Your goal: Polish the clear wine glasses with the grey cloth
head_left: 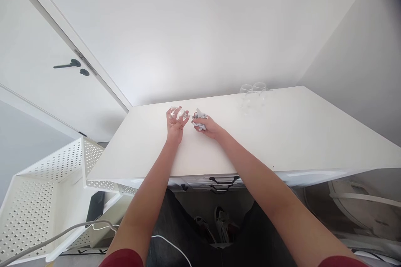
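My left hand is closed around the bowl of a clear wine glass, which lies on its side in the air above the white tabletop. The stem end of the glass points right, toward my right hand. My right hand grips a crumpled pale grey cloth, held at the foot end of the glass. Cloth and fingers hide most of the foot. Farther right, near the wall, several clear stemmed glasses stand upright close together.
Under the table's front edge are drawers with black handles. A white perforated shelf unit stands at the left, with a dark flat object on it and a grey cable crossing it. A door with a black handle is behind.
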A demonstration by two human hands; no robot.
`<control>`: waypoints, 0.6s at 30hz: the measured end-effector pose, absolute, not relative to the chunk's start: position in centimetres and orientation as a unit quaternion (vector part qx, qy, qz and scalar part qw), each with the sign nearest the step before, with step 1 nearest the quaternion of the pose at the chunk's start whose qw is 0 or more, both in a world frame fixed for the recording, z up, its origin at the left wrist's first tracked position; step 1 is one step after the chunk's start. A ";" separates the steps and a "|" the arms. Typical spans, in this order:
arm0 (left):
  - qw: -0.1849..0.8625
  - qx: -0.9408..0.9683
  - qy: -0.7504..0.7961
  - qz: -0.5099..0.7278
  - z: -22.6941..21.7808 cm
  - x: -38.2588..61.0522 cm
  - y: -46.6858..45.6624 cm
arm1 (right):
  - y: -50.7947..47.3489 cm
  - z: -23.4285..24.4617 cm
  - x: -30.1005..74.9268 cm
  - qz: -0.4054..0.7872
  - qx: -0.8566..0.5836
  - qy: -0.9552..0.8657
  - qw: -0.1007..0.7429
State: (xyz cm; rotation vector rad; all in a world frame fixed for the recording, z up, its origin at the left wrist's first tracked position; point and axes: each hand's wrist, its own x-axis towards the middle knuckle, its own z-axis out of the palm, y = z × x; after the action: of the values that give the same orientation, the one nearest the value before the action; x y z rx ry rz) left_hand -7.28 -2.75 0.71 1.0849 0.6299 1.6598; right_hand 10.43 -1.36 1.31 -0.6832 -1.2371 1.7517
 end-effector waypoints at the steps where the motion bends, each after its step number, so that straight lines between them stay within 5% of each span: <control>1: 0.504 0.450 0.264 0.688 0.7 -7.3 -2.7 | -1.5 1.2 10.2 0.655 -0.302 -0.524 0.453; 5: 0.495 0.448 0.269 0.694 0.6 -7.3 -2.7 | -1.9 0.7 9.4 0.422 -0.362 -0.645 0.524; 10: 0.503 0.436 0.261 0.699 0.5 -7.5 -2.5 | -1.7 0.3 9.1 0.272 -0.330 -0.732 0.531; 14: 0.526 0.406 0.296 0.686 0.2 -7.6 -2.2 | -1.6 0.0 9.2 0.204 -0.318 -0.766 0.520; 18: 0.521 0.378 0.339 0.686 -0.1 -7.7 -2.0 | -2.0 0.0 9.2 0.258 -0.313 -0.760 0.507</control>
State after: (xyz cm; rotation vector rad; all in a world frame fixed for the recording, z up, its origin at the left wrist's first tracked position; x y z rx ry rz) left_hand -7.66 -2.01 -0.07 0.9062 0.8122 1.6432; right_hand 9.23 -2.01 0.01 -0.7547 -1.8329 0.6222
